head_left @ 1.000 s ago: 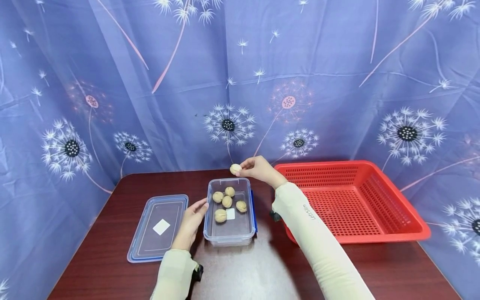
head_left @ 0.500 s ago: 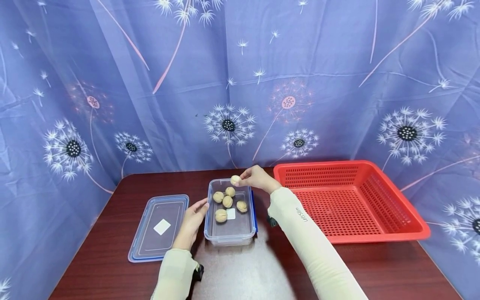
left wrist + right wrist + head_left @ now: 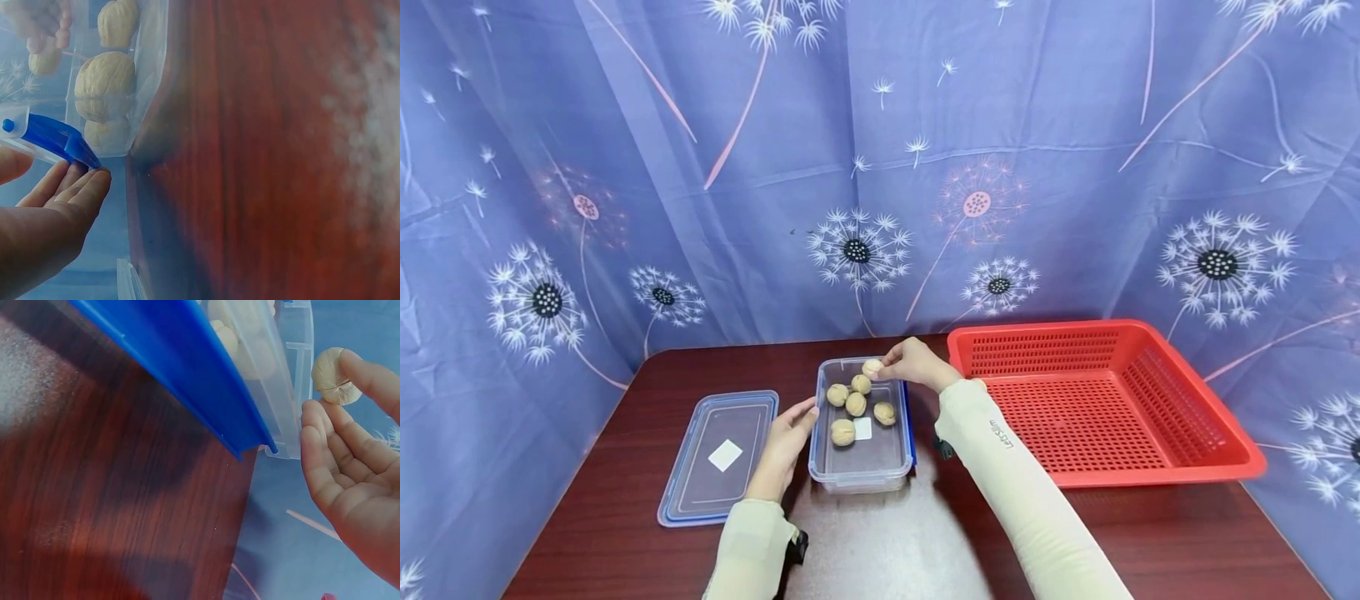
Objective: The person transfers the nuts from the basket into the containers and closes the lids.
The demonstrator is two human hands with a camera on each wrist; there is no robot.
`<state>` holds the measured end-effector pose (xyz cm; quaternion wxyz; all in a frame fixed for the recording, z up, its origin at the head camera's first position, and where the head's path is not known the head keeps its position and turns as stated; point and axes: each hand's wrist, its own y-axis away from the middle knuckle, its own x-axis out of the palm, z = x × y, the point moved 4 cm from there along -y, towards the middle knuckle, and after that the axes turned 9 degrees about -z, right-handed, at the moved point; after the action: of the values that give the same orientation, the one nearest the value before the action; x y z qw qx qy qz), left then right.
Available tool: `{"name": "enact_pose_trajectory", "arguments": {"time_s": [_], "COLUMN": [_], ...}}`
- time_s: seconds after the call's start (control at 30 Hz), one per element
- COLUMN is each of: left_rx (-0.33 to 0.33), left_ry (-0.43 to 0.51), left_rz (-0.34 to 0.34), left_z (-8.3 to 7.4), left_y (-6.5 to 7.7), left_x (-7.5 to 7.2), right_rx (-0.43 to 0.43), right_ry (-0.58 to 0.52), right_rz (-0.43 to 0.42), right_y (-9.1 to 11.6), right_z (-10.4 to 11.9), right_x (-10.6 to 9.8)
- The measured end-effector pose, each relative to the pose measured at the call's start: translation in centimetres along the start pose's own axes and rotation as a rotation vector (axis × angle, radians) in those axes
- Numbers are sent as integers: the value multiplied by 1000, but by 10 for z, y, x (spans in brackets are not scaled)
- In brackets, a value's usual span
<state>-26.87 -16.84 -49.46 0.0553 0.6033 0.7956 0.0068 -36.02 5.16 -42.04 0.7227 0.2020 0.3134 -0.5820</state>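
My right hand [image 3: 917,364] pinches a walnut [image 3: 336,376] between thumb and fingertips over the far right corner of a clear plastic container [image 3: 831,475]. Several walnuts lie inside this container around a white square label [image 3: 862,428]; one walnut [image 3: 842,432] sits nearest its front. At the container's left side, my left hand [image 3: 788,433] holds the edge. The left wrist view shows its fingers under a blue side latch [image 3: 59,137], thumb close to the rim. Another blue latch [image 3: 181,369] hangs out on the container's right side.
A clear lid [image 3: 688,492] with blue edging lies flat on the dark red wooden table [image 3: 602,500], left of the container. The large red plastic basket [image 3: 1097,477] stands on the right, partly behind the right sleeve. A blue dandelion-print curtain [image 3: 760,283] hangs behind the table.
My right hand has come down and slightly nearer with the walnut, from beyond the container's far rim to over its far right corner. The left hand stays at the container's side.
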Motion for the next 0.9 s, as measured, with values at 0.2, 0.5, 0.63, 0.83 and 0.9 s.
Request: {"name": "enact_pose_trajectory", "arguments": {"time_s": [0.2,0.5,0.63,0.83,0.9], "left_rx": [2,12,11,5,4], "left_ry": [0,24,20,17,13], "left_rz": [1,12,8,19,16], "left_z": [-1,0,-1,0,0], "left_y": [1,1,1,2,1], "left_x": [0,2,2,1,0], "right_rx": [-18,-98,-108,-66,-54], "right_ry": [28,68,60,-24,-53], "right_rz": [-8,5,5,41,51], "right_y": [-3,-2,-4,-2,-2], "right_z": [-1,5,4,5,8], "right_x": [5,10,10,6,4]}}
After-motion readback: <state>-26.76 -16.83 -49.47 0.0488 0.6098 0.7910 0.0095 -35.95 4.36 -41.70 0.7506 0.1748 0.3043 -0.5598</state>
